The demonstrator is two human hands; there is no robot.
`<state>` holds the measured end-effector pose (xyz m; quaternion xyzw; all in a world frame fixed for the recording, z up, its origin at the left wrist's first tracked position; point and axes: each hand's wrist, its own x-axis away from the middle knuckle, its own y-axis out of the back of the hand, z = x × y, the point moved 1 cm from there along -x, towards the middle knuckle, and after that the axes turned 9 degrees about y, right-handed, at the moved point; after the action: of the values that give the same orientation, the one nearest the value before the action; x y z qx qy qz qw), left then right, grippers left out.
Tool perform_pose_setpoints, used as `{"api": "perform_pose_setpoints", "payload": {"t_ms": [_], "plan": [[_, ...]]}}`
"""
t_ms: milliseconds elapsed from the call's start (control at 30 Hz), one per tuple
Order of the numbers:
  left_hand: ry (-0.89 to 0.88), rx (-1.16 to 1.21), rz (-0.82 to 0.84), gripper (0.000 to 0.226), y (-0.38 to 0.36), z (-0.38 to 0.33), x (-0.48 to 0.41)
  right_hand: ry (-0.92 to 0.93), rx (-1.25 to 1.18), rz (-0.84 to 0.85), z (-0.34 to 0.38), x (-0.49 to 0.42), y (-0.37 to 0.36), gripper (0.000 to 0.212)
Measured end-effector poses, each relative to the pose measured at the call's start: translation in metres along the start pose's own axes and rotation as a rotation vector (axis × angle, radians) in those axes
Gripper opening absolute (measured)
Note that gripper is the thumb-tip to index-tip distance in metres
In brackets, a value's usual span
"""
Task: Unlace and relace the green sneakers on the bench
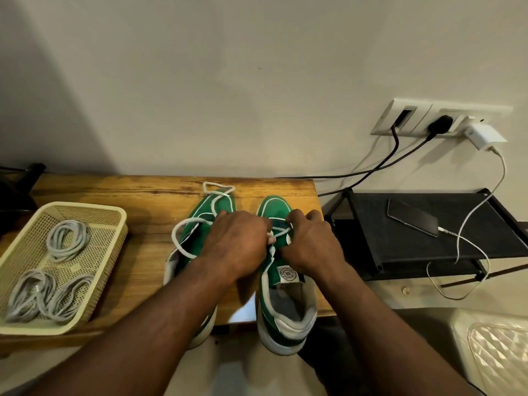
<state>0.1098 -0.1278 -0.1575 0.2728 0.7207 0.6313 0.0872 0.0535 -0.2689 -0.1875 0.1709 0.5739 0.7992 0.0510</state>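
Two green sneakers sit side by side, toes toward the wall, at the centre of the frame on a wooden bench (120, 192) whose grain runs left to right; their heels overhang its near edge. The left hand (234, 241) and right hand (310, 241) are both curled over the right sneaker (285, 287), fingers closed on its white lace (278, 232) at the eyelets. The left sneaker (200, 221) carries a loose white lace (185, 232) looping over its toe. At lower left a pale yellow mesh basket (114, 224) holds coiled grey laces (67, 235). A plain off-white wall (228, 81) rises behind. At right, a socket panel (440, 117) feeds cables to a black shelf (414, 247) with a phone (411, 218) on it.
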Motion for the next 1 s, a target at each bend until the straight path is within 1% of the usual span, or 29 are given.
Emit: {"api": "perform_pose_setpoints", "payload": {"t_ms": [67,133,200,267,333,367,400,433,467,533,567,600,633,667,700,767,800,867,933,1000], "plan": [[0.047,0.138,-0.001,0.02,-0.001,0.0,0.001,0.014,0.021,0.003,0.0,0.001,-0.001,0.08],[0.155,0.311,0.043,0.02,-0.005,0.004,-0.005,0.01,0.035,0.002,0.001,0.001,-0.002,0.081],[0.295,0.583,0.136,0.018,-0.007,0.009,-0.012,-0.009,0.046,0.013,0.001,0.002,-0.002,0.082],[0.395,0.861,0.203,0.02,-0.005,0.012,-0.012,-0.025,0.043,0.025,0.001,0.003,-0.001,0.082],[0.443,1.037,0.25,0.026,-0.003,0.011,-0.007,-0.035,0.022,0.039,0.001,0.002,0.001,0.082],[0.453,1.08,0.256,0.026,-0.003,0.011,-0.005,-0.034,0.013,0.044,0.002,0.002,0.002,0.081],[0.454,1.099,0.262,0.025,-0.004,0.011,-0.004,-0.03,0.013,0.049,0.002,0.002,0.003,0.081],[0.434,1.054,0.253,0.023,-0.005,0.012,-0.004,-0.022,0.018,0.056,0.003,0.003,0.004,0.08],[0.377,0.912,0.224,0.024,-0.005,0.013,-0.006,-0.017,0.017,0.066,0.003,0.003,0.005,0.079],[0.26,0.556,0.116,0.037,-0.001,0.014,-0.009,-0.018,-0.04,0.091,0.003,0.003,0.008,0.077],[0.23,0.46,0.049,0.044,0.002,0.013,-0.01,-0.021,-0.088,0.102,0.002,0.002,0.011,0.076],[0.223,0.442,0.005,0.046,0.004,0.013,-0.01,-0.019,-0.13,0.109,0.001,0.002,0.015,0.073],[0.226,0.467,-0.018,0.044,0.004,0.013,-0.012,-0.012,-0.162,0.109,0.001,0.001,0.019,0.07],[0.243,0.495,-0.008,0.039,0.003,0.013,-0.012,-0.004,-0.189,0.103,-0.001,0.0,0.022,0.066],[0.263,0.509,0.04,0.031,0.0,0.012,-0.013,-0.002,-0.221,0.095,-0.002,-0.001,0.024,0.063],[0.262,0.43,0.147,0.023,-0.002,0.012,-0.014,-0.022,-0.293,0.096,-0.007,-0.003,0.026,0.054],[0.26,0.39,0.173,0.023,-0.002,0.011,-0.015,-0.041,-0.33,0.098,-0.01,-0.004,0.026,0.048],[0.278,0.393,0.197,0.018,0.0,0.012,-0.016,-0.088,-0.399,0.089,-0.014,-0.005,0.027,0.03],[0.32,0.504,0.258,0.011,0.003,0.013,-0.016,-0.108,-0.397,0.083,-0.017,-0.004,0.025,0.019],[0.389,0.735,0.309,0.013,0.006,0.016,-0.016,-0.102,-0.366,0.083,-0.018,-0.003,0.023,0.019]]}}
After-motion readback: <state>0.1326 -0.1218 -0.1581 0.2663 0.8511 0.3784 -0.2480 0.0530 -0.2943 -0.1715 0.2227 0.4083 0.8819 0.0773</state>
